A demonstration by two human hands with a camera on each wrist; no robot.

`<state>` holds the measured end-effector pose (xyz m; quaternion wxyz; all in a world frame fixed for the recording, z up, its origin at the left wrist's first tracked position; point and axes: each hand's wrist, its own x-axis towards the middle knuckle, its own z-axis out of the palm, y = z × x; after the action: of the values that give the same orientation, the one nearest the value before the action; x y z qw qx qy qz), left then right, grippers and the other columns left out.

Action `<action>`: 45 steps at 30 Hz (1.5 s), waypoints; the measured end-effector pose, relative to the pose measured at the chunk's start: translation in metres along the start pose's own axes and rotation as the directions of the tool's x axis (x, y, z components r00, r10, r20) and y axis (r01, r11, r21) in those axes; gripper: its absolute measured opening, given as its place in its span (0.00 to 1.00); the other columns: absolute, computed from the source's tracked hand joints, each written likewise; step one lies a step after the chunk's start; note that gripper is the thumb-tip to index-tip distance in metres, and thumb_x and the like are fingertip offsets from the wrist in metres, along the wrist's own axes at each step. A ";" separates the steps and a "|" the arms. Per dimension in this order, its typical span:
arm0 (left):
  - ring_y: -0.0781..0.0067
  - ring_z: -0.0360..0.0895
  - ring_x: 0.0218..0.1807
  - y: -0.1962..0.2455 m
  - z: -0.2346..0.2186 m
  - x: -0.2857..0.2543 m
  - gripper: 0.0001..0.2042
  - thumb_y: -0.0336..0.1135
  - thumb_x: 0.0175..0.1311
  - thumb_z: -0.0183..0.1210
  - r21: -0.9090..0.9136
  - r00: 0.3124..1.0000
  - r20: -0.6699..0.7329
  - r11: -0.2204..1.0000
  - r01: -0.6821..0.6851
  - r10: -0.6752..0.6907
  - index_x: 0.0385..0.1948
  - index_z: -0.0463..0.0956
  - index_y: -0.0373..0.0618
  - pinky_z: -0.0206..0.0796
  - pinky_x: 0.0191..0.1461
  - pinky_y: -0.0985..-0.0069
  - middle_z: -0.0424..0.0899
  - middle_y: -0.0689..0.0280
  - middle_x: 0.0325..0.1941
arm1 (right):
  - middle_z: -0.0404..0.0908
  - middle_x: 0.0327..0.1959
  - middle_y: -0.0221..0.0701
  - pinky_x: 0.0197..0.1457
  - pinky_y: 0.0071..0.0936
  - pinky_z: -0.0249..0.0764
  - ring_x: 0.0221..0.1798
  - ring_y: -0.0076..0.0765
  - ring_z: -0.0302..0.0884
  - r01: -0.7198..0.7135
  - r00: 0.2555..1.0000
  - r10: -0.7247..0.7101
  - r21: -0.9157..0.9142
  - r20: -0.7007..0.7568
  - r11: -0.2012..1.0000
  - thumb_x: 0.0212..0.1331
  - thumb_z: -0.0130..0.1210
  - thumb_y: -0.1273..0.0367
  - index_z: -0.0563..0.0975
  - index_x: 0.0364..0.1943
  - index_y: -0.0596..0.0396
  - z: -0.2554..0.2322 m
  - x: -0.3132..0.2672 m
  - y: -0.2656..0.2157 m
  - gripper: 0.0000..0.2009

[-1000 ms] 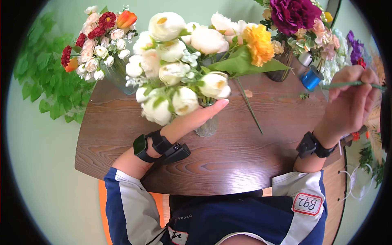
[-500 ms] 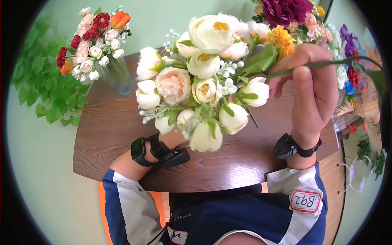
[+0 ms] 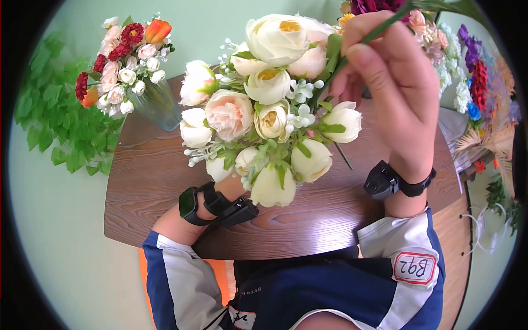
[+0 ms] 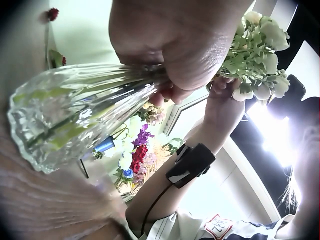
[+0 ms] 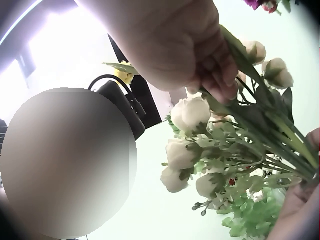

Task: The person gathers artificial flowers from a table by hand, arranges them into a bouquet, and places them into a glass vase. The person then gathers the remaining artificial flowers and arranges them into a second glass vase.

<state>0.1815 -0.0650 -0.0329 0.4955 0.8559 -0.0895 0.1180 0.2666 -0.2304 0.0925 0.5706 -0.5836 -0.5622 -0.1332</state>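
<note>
My right hand [image 3: 393,82] pinches a green stem [image 3: 382,26] between thumb and fingers at the right side of the white and pale pink bouquet [image 3: 272,118]. The stem's lower part runs down among the blooms; its upper part leaves the head view at the top right. In the left wrist view my left hand [image 4: 172,42] grips the neck of a ribbed clear glass vase [image 4: 75,112] with stems inside. The bouquet hides my left hand's fingers in the head view. Loose blooms and leaves [image 5: 215,135] spread below my right hand [image 5: 175,50] in the right wrist view.
A second glass vase [image 3: 157,104] with red, orange and pink flowers stands at the table's back left, beside green foliage [image 3: 66,115]. More flowers [image 3: 478,82] fill the right side. A loose stem [image 3: 344,156] shows on the table [image 3: 308,220] behind the bouquet.
My right hand has come in from the far right with the stem, up to the bouquet. The bouquet has shifted right and turned to face the head camera more.
</note>
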 end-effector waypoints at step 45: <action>0.82 0.71 0.30 -0.089 0.033 0.008 0.04 0.32 0.58 0.56 -0.439 0.991 -0.115 0.898 0.011 -0.068 0.30 0.73 0.43 0.64 0.35 0.82 0.76 0.72 0.26 | 0.71 0.15 0.43 0.23 0.36 0.68 0.21 0.51 0.71 0.241 0.956 -0.136 -0.437 0.259 0.866 0.32 0.52 0.79 0.73 0.16 0.61 0.007 -0.029 0.029 0.03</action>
<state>0.2168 -0.0498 -0.1202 0.6820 0.7150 -0.0645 0.1394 0.2768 -0.2308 0.0519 0.3327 -0.6560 -0.6282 -0.2537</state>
